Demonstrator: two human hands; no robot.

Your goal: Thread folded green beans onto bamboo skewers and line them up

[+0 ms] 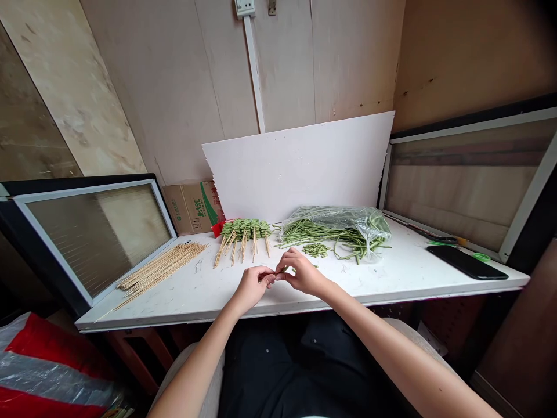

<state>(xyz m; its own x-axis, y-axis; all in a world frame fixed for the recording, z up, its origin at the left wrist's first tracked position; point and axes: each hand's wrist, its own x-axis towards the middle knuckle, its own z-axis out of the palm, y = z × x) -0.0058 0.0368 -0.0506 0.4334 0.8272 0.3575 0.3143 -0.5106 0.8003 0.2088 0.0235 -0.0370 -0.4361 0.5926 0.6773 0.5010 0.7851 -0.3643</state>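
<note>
Smooth forearms (pixel 369 328) converge, right fingers (pixel 288 256) pinching slender green bean (pixel 284 269), left fingers (pixel 263 271) pressed together.

The one view looks from the person's head, forward and down, over the lap (pixel 278 366) and across the table (pixel 195 296) to the wall (pixel 282 69). Both hands, left hand (pixel 255 283) and right hand (pixel 301 271), sit near, just below mid-frame; the wide view takes in the left panel (pixel 104 232) and right panel (pixel 465 186).

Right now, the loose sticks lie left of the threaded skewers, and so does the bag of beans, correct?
Not the bag: the head view shows the bag of beans right of the threaded skewers; the loose sticks do lie left.
</note>
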